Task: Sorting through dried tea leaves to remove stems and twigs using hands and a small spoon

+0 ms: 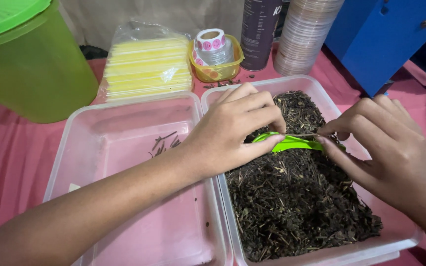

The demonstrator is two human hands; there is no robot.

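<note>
Your left hand [232, 130] & right hand [380, 138] each pinch one end of a thin brown stem [299, 134] over the bright green plastic scoop [292, 143], near the far edge of the clear plastic tub of dark dried leaves [297, 197]. Keep it taut w/ fingertips only; few stems [163, 144] lie in the clear plastic tub on the left [124, 148].

Both hands pinch a thin twig over a tub of dried plant matter.

The left hand [232, 130] and right hand [385, 143] each grip an end of the thin twig [301, 134], just above a green scoop [292, 143] lying on the dark dried leaves [297, 197] in the right clear tub [395, 231]. The left clear tub [75, 143] holds a few stems [163, 144]. Behind stand a green pitcher [30, 69], a yellow packet stack [146, 66] and a sticker roll [212, 42].
</note>
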